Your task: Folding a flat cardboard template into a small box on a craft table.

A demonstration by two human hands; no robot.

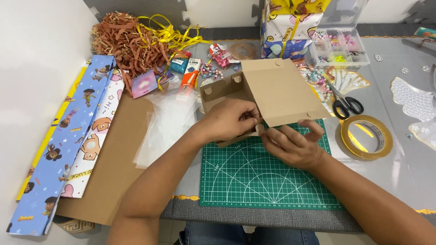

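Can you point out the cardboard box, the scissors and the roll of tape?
Cardboard box (pixel 284 88), head view, on its open lid.
Scissors (pixel 347 106), head view, on the black handles.
Roll of tape (pixel 383 136), head view, on its right rim.

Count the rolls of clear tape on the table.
1. The tape roll lies flat on the grey table cover, right of the green cutting mat and just below the black-handled scissors. More could be hidden under the clutter along the back.
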